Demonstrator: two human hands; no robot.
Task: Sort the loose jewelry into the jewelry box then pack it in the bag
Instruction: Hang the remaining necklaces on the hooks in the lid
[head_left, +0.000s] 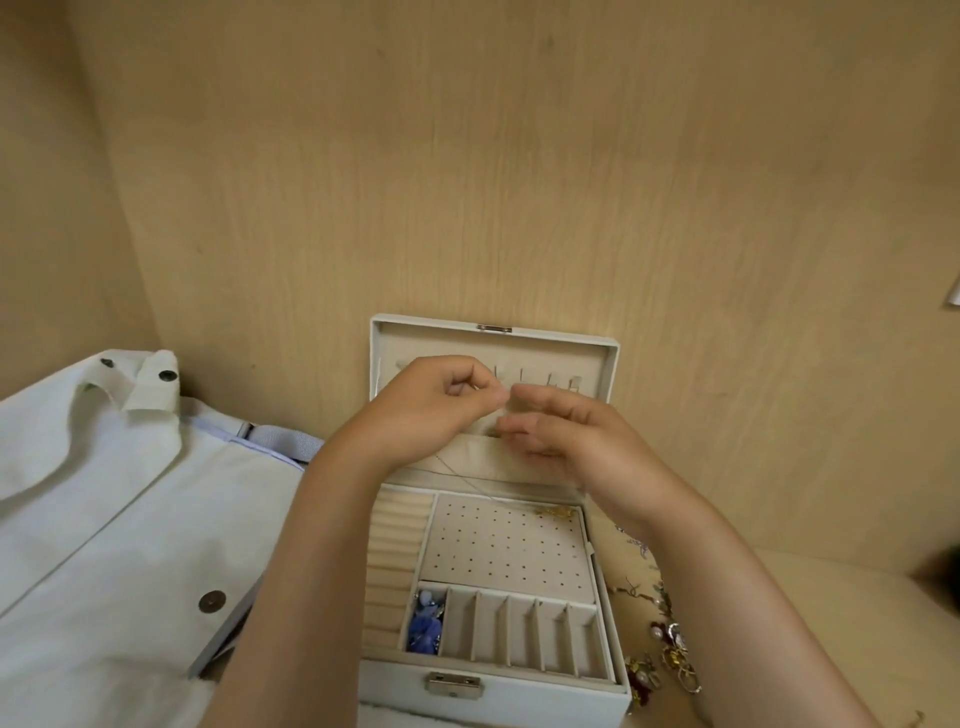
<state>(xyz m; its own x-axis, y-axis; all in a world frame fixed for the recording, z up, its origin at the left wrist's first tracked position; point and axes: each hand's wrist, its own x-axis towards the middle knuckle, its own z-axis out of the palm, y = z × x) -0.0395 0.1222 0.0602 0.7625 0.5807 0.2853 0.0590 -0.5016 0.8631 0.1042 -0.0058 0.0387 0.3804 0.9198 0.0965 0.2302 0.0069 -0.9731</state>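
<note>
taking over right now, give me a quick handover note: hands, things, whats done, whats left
Left hand pinches the necklace at the lid hooks; its pendant lies on the box stud pad.
Right hand beside it, blurred, grip unclear.
Done: blue pieces in a front slot.
Left: hang necklace, sort loose jewelry right of box, shut box, pack in bag.

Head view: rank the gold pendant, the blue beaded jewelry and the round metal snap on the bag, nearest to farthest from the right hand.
1. Gold pendant, on the perforated panel below the right hand.
2. Blue beaded jewelry, front-left compartment of the white jewelry box.
3. Round metal snap, on the pale fabric bag, far left.
</note>
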